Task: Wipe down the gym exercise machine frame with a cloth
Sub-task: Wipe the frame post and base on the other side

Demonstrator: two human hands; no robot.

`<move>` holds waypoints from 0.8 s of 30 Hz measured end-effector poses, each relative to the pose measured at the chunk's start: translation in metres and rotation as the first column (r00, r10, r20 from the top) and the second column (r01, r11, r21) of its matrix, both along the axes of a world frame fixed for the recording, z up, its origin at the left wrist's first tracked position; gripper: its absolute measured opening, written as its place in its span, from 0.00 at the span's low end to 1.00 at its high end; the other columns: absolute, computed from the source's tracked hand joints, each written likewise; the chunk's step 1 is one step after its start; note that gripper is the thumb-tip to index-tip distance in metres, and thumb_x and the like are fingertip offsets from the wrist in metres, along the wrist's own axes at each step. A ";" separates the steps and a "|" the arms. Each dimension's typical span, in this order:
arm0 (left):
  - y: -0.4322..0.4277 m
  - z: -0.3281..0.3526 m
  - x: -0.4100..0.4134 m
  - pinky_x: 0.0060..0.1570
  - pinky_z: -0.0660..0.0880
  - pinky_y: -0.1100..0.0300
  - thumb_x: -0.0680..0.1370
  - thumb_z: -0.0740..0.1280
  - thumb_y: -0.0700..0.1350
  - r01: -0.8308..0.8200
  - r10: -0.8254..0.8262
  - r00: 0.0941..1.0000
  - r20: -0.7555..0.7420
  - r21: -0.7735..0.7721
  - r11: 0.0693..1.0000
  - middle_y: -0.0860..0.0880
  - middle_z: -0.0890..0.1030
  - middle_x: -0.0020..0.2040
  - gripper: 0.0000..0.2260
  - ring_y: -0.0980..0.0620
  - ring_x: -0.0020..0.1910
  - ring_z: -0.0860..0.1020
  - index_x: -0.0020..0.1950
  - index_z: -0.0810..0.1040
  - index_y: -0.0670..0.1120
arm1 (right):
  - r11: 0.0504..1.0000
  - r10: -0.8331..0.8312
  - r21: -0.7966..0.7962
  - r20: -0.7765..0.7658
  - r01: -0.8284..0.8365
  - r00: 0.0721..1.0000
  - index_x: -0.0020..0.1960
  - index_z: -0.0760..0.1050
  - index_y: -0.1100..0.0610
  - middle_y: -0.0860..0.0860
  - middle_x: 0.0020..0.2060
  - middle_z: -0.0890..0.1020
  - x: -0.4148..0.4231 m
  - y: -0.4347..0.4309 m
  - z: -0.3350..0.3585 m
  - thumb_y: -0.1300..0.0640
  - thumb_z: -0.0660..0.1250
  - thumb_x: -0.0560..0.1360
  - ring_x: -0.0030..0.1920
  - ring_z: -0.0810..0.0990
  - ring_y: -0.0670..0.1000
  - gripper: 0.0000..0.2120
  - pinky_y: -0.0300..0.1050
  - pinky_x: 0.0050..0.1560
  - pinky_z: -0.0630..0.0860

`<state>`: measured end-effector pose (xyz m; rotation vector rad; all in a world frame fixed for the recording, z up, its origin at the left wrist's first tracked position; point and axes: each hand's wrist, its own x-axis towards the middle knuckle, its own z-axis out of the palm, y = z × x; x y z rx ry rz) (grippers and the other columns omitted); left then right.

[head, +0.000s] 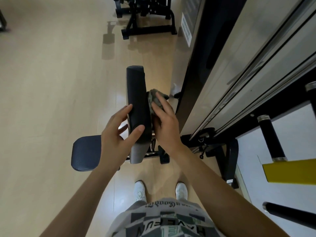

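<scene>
An upright black back pad (137, 100) of the exercise machine stands in the middle of the view, above a black seat pad (85, 153). My left hand (116, 134) holds the pad's near end, thumb on its top face and fingers against its left side. My right hand (164, 124) presses a crumpled grey-green cloth (153, 98) against the pad's right side, fingers lying over the cloth. The black base frame (220, 147) of the machine runs to the right near the floor.
A tall grey and black weight-stack column (213, 65) with cables rises on the right. Black handles (271, 137) and a yellow part (290, 170) sit at the far right. Another black machine (147, 16) stands at the top. My white shoes (140, 191) rest on the wooden floor.
</scene>
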<state>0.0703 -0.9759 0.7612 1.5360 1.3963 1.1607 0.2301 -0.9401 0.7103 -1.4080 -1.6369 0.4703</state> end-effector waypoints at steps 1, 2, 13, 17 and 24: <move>0.001 0.000 0.000 0.60 0.77 0.62 0.75 0.72 0.49 -0.002 0.002 1.000 0.010 0.000 1.000 0.53 0.76 0.69 0.27 0.56 0.68 0.75 0.73 0.73 0.50 | 1.000 0.002 0.010 -0.027 -0.002 1.000 0.72 0.73 0.60 0.55 0.77 0.66 0.000 -0.002 -0.006 0.65 0.66 0.80 0.76 0.66 0.54 0.21 0.52 0.74 0.69; 0.001 0.000 0.001 0.59 0.77 0.63 0.75 0.73 0.49 -0.001 0.001 1.000 0.013 -0.003 1.000 0.53 0.76 0.69 0.27 0.56 0.67 0.75 0.73 0.73 0.50 | 1.000 -0.003 0.018 -0.059 0.004 0.998 0.72 0.74 0.60 0.55 0.77 0.65 -0.001 -0.004 -0.011 0.65 0.66 0.80 0.77 0.66 0.54 0.20 0.52 0.74 0.69; -0.002 -0.002 -0.001 0.62 0.77 0.54 0.78 0.72 0.48 0.017 -0.016 1.000 0.018 -0.035 0.999 0.54 0.75 0.71 0.25 0.55 0.70 0.74 0.75 0.71 0.52 | 0.620 -0.642 -0.767 -0.618 -0.166 0.454 0.53 0.81 0.63 0.59 0.47 0.84 0.003 -0.044 -0.057 0.73 0.60 0.77 0.48 0.82 0.57 0.13 0.43 0.47 0.80; -0.004 -0.003 0.000 0.61 0.78 0.58 0.79 0.70 0.48 0.005 -0.005 1.000 -0.011 -0.030 1.000 0.54 0.74 0.72 0.26 0.56 0.70 0.73 0.76 0.70 0.49 | 0.595 -0.726 -0.719 -0.672 -0.360 0.143 0.55 0.79 0.58 0.56 0.44 0.82 0.005 -0.038 -0.054 0.72 0.57 0.81 0.51 0.82 0.59 0.15 0.58 0.62 0.77; -0.004 -0.004 -0.002 0.64 0.78 0.50 0.79 0.68 0.47 0.031 -0.032 0.999 -0.016 -0.033 0.999 0.53 0.74 0.73 0.26 0.51 0.71 0.73 0.77 0.68 0.47 | 0.681 -0.640 -0.657 -0.748 -0.322 0.173 0.69 0.75 0.56 0.61 0.61 0.81 -0.008 -0.014 -0.066 0.71 0.57 0.82 0.62 0.80 0.63 0.21 0.58 0.63 0.78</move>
